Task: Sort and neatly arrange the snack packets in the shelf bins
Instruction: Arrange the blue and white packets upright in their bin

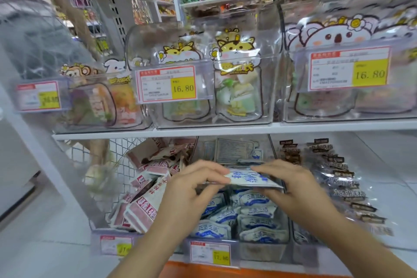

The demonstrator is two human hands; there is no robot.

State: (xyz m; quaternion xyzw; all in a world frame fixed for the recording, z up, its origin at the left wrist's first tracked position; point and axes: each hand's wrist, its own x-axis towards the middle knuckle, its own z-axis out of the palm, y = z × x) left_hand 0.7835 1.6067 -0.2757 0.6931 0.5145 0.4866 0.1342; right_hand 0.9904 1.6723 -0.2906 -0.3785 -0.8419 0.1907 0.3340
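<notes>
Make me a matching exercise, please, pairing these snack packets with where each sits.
1. flat blue-and-white snack packet
2. red-and-white snack packets
3. clear packets with dark brown labels
4. clear jar-shaped pouches with yellow cat tops

A. lower right bin
B. upper middle bin
C. between left hand and right hand
D. lower left bin

Pairs: 1-C, 2-D, 3-A, 4-B

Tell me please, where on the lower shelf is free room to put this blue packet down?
Bare white shelf board lies right of the dark-label bin. The middle bin, under the held blue packet, is full at the front; the pink bin is heaped.
</notes>
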